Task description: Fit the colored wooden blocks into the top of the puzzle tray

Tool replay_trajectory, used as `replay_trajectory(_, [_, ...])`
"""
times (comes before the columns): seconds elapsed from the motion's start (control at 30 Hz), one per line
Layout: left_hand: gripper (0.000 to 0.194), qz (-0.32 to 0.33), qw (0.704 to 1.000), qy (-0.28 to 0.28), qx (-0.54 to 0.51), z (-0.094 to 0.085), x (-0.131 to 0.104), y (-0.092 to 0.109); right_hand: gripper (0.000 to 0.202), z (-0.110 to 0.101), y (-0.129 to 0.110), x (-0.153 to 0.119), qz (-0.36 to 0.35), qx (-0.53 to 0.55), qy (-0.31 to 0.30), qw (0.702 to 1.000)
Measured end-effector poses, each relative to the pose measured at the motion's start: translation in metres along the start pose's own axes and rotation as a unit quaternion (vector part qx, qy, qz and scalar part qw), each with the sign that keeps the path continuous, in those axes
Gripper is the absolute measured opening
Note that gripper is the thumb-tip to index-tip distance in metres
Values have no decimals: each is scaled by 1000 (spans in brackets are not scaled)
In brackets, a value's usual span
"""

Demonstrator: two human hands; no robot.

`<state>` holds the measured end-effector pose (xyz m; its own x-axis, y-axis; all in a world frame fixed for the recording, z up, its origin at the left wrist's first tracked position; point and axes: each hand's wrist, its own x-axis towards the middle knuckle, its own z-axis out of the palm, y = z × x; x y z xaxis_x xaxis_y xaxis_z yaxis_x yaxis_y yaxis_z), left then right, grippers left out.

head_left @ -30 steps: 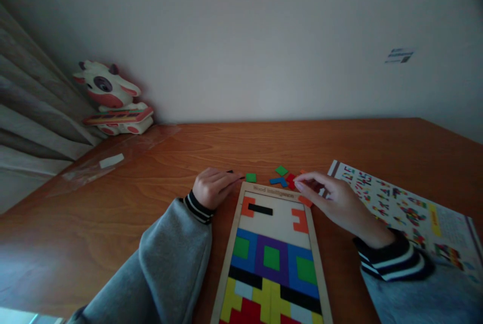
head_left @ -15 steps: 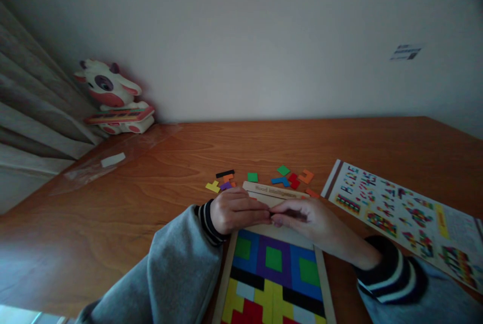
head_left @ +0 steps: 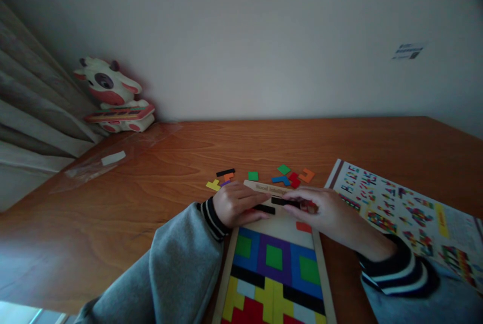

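Above the upper part of a wooden puzzle board [head_left: 327, 284], my left hand [head_left: 236, 204] is closed on a black strip-shaped block [head_left: 266, 209] that sticks out between its thumb and fingers. My right hand [head_left: 320, 208] pinches another black strip-shaped block [head_left: 281, 201] just beside it. An orange-red piece [head_left: 304, 227] lies on the bare part of the board below my right hand. Nearer to me, rows of fitted pieces fill the board, among them a green square [head_left: 273, 257] framed in purple and a long black bar [head_left: 304, 301].
Loose pieces lie beyond the board, including a yellow one [head_left: 213, 185], a black bar [head_left: 225, 172], a green square [head_left: 253, 176] and a blue one [head_left: 280, 180]. A printed pattern sheet [head_left: 407, 213] lies at the right. A cow toy [head_left: 113, 95] and clear plastic wrap [head_left: 90, 170] are at the left.
My hands have moved apart, my right hand shifting right and slightly away. Two black strips now show between them, and the orange-red piece on the board has come into view.
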<state>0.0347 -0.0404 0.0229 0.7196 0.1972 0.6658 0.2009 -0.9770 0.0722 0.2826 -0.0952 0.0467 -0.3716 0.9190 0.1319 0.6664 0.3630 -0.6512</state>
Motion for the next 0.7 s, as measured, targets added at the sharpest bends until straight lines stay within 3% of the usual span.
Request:
replay_trajectory(0.13, [25, 41, 997, -51, -41, 1, 0, 2, 20, -8, 18, -6, 1, -35, -46, 998])
replay_trajectory(0.27, [25, 48, 996, -64, -50, 2, 0, 4, 17, -5, 20, -5, 3, -40, -73, 997])
replay_trajectory(0.53, [26, 45, 994, -79, -60, 1, 0, 5, 26, -3, 16, -2, 23, -3, -84, 996])
replay_trajectory(0.7, [40, 11, 985, -150, -83, -5, 5, 13, 25, -12, 19, -2, 48, 19, -55, 997])
